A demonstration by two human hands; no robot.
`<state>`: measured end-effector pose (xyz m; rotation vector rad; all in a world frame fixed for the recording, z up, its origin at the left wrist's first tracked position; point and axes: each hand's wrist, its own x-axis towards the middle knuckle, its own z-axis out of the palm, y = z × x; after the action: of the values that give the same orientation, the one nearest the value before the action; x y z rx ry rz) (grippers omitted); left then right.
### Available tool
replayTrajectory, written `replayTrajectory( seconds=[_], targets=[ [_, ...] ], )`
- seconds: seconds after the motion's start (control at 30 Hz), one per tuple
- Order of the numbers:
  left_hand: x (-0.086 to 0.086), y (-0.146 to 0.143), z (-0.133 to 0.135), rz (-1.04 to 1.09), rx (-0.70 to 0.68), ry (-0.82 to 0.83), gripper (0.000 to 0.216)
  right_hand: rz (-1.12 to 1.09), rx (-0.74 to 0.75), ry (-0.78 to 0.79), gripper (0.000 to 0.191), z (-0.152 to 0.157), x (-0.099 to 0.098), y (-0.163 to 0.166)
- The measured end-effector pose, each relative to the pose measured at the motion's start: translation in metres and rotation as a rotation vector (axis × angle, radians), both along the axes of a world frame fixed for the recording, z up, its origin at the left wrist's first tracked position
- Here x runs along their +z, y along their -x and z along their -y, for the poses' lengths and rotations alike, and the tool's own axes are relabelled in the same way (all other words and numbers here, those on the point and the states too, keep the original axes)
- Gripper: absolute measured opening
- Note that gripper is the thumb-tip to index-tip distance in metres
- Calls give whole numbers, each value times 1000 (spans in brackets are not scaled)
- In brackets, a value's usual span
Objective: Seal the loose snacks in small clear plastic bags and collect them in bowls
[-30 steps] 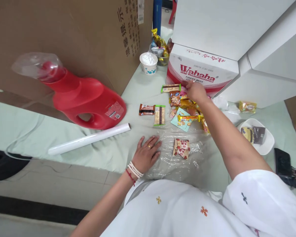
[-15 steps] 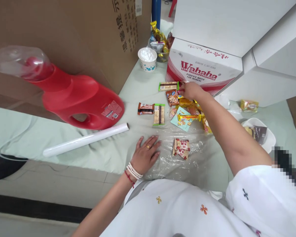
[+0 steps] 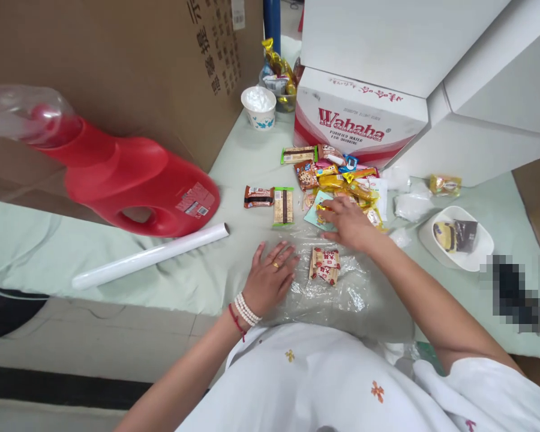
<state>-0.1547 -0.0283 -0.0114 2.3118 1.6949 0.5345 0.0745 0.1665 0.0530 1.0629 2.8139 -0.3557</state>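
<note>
The right hand (image 3: 348,223) has drawn back since a second ago: then it was reaching to the foot of the Wahaha carton (image 3: 355,126), and now it is resting on the side of the snack pile (image 3: 342,180) farthest from that carton, fingers lying over a teal packet (image 3: 318,215). Whether its grip is closing on anything there cannot be told. The left hand (image 3: 270,279) is staying where it was, farther from the carton than the right, its grip spread flat and open, pressing on the edge of the clear plastic sheet (image 3: 342,297). A red-and-white snack packet (image 3: 324,265) is still lying flat on that sheet, between the two hands and on the side of the pile away from the carton, its long axis pointing roughly toward the carton with a slight tilt. Left of the pile, two chocolate bar packets (image 3: 270,201) are lying side by side. All this is sitting on a bench (image 3: 184,276) covered in pale green cloth. Well to the carton's left, a red detergent jug (image 3: 130,180) is lying on its side against a big brown cardboard box (image 3: 117,60), with a white roll (image 3: 150,256) lying on the side of the jug away from the box. A paper cup (image 3: 258,108) is standing just left of the carton, and a white bowl (image 3: 459,240) is sitting to its right, nearer the person.
</note>
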Motion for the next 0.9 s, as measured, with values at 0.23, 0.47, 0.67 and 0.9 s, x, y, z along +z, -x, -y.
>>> replayTrajectory(
  seconds=[0.23, 0.47, 0.67, 0.9],
  targets=[
    [-12, -4, 0, -68, -10, 113, 52, -124, -105, 8, 55, 4, -18, -43],
    [-8, -4, -2, -86, -6, 125, 52, -123, -74, 243, 65, 83, 3, -30],
    [-12, -6, -2, -93, -9, 101, 53, -70, -145, 208, 57, 118, -7, -12],
    [15, 25, 33, 96, -288, 8, 72, -416, -6, 188, 60, 160, -9, -63]
  ],
)
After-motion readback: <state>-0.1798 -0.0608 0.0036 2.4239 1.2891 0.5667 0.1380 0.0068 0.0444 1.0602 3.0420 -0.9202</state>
